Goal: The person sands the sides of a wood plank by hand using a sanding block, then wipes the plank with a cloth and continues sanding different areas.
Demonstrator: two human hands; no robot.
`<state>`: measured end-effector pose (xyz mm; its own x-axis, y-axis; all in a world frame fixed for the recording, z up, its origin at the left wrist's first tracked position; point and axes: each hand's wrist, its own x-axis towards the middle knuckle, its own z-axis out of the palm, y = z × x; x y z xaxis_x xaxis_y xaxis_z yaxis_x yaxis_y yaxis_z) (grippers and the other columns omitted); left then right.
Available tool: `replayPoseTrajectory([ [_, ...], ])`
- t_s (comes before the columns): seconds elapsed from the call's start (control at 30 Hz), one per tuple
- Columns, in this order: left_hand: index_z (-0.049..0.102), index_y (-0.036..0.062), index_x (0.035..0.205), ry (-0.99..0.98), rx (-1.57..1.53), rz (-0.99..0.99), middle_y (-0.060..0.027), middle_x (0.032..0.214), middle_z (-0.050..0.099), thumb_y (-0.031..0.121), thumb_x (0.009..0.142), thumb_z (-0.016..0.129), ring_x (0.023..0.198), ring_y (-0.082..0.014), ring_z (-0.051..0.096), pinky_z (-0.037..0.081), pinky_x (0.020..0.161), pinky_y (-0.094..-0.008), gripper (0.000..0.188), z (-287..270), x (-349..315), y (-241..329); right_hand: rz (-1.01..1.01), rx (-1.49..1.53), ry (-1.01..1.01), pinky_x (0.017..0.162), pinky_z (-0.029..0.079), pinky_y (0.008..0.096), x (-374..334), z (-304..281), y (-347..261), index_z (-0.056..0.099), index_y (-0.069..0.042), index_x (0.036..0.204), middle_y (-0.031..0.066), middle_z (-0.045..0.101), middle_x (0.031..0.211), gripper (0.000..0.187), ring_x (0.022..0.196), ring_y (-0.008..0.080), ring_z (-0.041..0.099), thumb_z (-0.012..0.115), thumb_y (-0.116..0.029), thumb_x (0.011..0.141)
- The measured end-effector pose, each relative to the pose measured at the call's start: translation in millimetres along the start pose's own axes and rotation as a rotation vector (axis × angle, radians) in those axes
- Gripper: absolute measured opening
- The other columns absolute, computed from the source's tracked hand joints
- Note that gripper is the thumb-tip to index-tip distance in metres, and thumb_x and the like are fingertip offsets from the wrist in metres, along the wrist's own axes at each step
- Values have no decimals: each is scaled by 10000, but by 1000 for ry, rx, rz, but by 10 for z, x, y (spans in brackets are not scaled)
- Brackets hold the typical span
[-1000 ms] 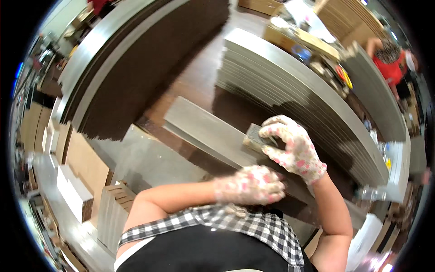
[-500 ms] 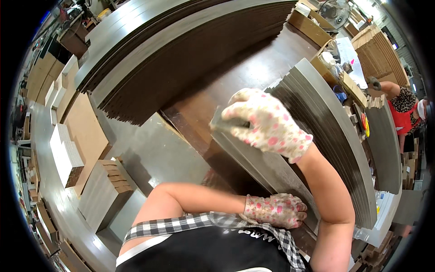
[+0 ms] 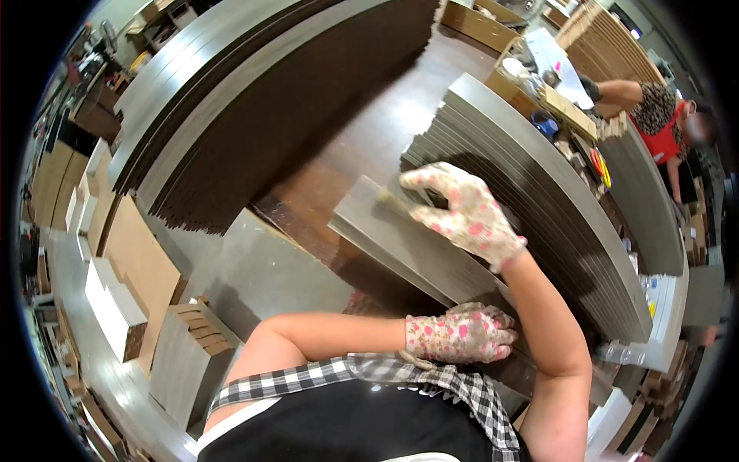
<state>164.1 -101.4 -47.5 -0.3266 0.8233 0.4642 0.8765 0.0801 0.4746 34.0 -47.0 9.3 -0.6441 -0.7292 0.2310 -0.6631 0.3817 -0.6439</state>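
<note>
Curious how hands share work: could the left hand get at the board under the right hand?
Probably yes: the left hand is by the near end of the board, and nothing seems in between; whether they touch is unclear.

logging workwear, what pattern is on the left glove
The left glove has a pink floral print on off-white, seen best in the head view.

Matt cloth gloves, smooth board
</note>
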Motion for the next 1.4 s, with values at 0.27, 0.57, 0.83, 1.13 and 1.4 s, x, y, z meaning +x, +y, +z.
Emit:
replayPoseTrajectory([
  [0.27, 744, 131, 1053, 276, 114, 119, -57, 1127, 737, 206, 825, 646, 1048, -223, 707, 609, 826, -342, 260, 135, -42, -70, 473, 25, 41, 923, 544, 404, -2117, -985, -26, 719, -55, 1041, 122, 712, 1053, 377, 1032, 291, 684, 820, -172, 697],
  [0.57, 751, 149, 1002, 182, 152, 22, -42, 1099, 723, 162, 768, 685, 976, -221, 703, 603, 732, -360, 244, 155, 0, -18, 227, -178, 298, 929, 527, 438, -1624, -338, -239, 725, -58, 1105, 162, 692, 1101, 354, 1041, 344, 656, 773, -192, 780],
  [0.83, 710, 59, 984, 194, 85, -146, -78, 963, 739, 66, 756, 789, 882, -278, 724, 588, 782, -399, 242, 9, 403, 209, 863, -411, 449, 886, 546, 418, -3511, -1104, -450, 755, -74, 1038, 128, 723, 1059, 301, 974, 307, 683, 781, -210, 770],
  [1.13, 526, -16, 1368, 26, 367, -301, -194, 1278, 622, 392, 652, 898, 1221, -393, 569, 418, 1082, -512, 904, 219, 633, 186, 705, -423, 445, 909, 508, 406, -3829, -1197, -406, 778, -123, 998, 124, 739, 968, 308, 997, 286, 664, 728, -389, 852],
  [1.4, 487, 6, 1407, -90, 371, -200, -190, 1378, 551, 323, 611, 917, 1317, -404, 497, 358, 1136, -551, 959, 476, 1176, 471, 570, -532, 579, 893, 516, 418, -4348, -1247, -237, 767, -110, 979, 118, 715, 874, 252, 896, 297, 667, 745, -325, 850],
])
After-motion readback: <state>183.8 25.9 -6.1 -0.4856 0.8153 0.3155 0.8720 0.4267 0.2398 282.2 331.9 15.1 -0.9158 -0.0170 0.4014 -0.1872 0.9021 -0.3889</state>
